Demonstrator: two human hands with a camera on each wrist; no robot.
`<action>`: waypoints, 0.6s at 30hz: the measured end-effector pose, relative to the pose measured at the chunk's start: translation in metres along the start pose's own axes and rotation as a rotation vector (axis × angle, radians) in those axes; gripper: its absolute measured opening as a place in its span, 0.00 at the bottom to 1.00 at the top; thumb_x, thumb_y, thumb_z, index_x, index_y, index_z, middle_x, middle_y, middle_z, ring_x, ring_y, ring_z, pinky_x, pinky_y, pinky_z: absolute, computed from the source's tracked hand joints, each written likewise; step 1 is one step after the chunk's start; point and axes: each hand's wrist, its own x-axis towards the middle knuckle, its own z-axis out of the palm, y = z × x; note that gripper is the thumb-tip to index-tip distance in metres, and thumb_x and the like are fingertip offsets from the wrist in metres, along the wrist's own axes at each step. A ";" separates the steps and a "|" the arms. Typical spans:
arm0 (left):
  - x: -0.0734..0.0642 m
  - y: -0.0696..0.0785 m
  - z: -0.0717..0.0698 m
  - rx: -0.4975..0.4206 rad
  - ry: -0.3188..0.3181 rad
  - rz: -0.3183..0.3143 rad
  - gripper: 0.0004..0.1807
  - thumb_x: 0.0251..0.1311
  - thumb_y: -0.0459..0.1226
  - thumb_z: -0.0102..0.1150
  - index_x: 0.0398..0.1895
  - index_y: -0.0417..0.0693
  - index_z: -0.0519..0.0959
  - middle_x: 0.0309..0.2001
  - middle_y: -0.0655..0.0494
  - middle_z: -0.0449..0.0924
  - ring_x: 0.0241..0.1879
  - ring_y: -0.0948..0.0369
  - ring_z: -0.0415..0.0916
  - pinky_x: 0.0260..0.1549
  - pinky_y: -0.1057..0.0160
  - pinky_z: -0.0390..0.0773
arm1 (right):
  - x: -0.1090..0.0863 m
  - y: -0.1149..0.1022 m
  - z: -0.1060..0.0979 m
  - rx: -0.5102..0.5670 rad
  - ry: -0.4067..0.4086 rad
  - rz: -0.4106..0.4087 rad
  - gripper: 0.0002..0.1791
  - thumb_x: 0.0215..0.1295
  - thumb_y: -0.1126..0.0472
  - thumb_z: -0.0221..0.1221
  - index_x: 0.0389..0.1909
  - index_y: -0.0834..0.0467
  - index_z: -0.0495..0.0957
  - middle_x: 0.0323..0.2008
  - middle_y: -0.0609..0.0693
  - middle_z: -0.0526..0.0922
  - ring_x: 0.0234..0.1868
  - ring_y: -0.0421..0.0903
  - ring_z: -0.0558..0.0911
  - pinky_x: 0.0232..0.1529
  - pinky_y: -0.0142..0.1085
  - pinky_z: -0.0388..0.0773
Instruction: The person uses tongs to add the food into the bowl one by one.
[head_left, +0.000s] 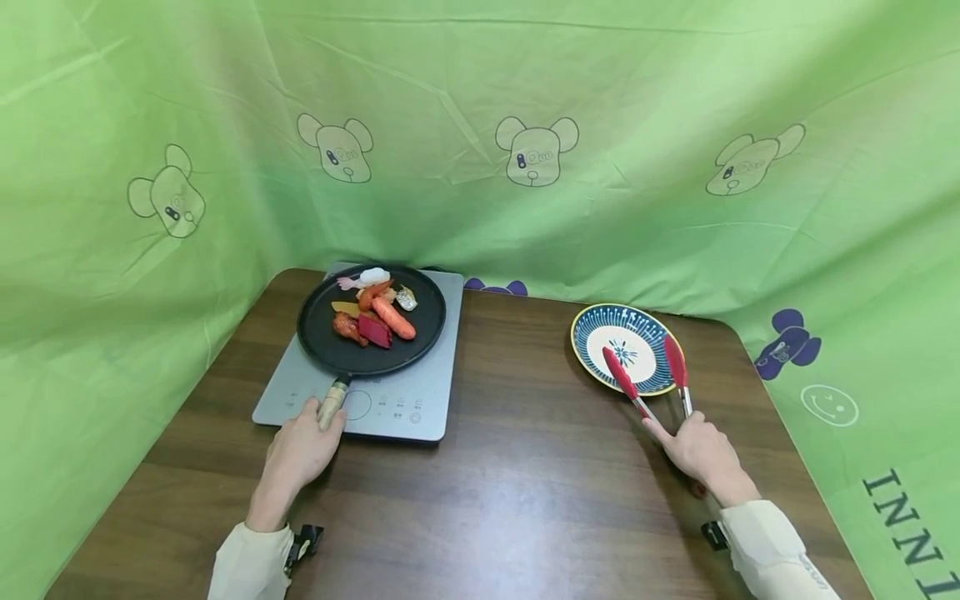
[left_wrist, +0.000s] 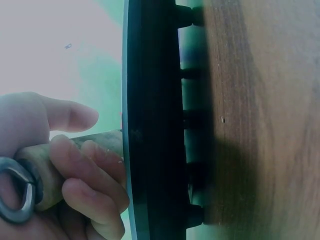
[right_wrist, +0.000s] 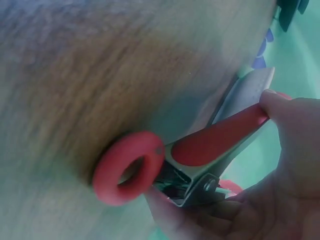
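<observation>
A black frying pan (head_left: 337,354) sits on the silver induction cooktop (head_left: 300,392) at the left. In it lie several food pieces, among them a sausage (head_left: 393,318), a purple-red piece (head_left: 374,330) and a browned drumstick (head_left: 348,327). My left hand (head_left: 303,443) grips the pan's light handle (left_wrist: 45,160), fingers curled round it in the left wrist view. At the right, my right hand (head_left: 703,454) holds red-tipped tongs (head_left: 621,372) by their arms. Their tips are spread apart over a blue-and-white plate (head_left: 600,337), with nothing between them.
A brown wooden table (head_left: 525,467) carries everything. Green cloth (head_left: 450,100) with bear drawings hangs behind it and along both sides. The cooktop stands on small feet (left_wrist: 192,117), slightly above the wood.
</observation>
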 end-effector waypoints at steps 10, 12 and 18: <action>0.000 -0.001 -0.003 0.061 0.005 0.000 0.27 0.65 0.50 0.43 0.54 0.35 0.63 0.23 0.46 0.69 0.18 0.53 0.66 0.15 0.56 0.63 | 0.000 -0.003 0.001 0.006 0.006 -0.005 0.50 0.54 0.23 0.47 0.32 0.74 0.60 0.20 0.63 0.69 0.19 0.55 0.73 0.21 0.47 0.69; 0.000 -0.001 -0.003 0.079 -0.003 -0.001 0.28 0.64 0.49 0.43 0.56 0.34 0.62 0.24 0.44 0.70 0.19 0.52 0.67 0.15 0.55 0.64 | 0.000 -0.003 0.001 0.004 0.007 -0.008 0.50 0.53 0.23 0.48 0.32 0.74 0.60 0.20 0.63 0.69 0.19 0.55 0.73 0.21 0.47 0.69; 0.000 0.000 -0.005 0.100 0.003 0.016 0.30 0.63 0.47 0.44 0.59 0.33 0.60 0.25 0.43 0.72 0.19 0.51 0.68 0.16 0.54 0.64 | 0.000 -0.004 0.001 0.006 0.001 -0.016 0.49 0.54 0.24 0.49 0.33 0.74 0.59 0.20 0.62 0.69 0.18 0.55 0.73 0.21 0.47 0.70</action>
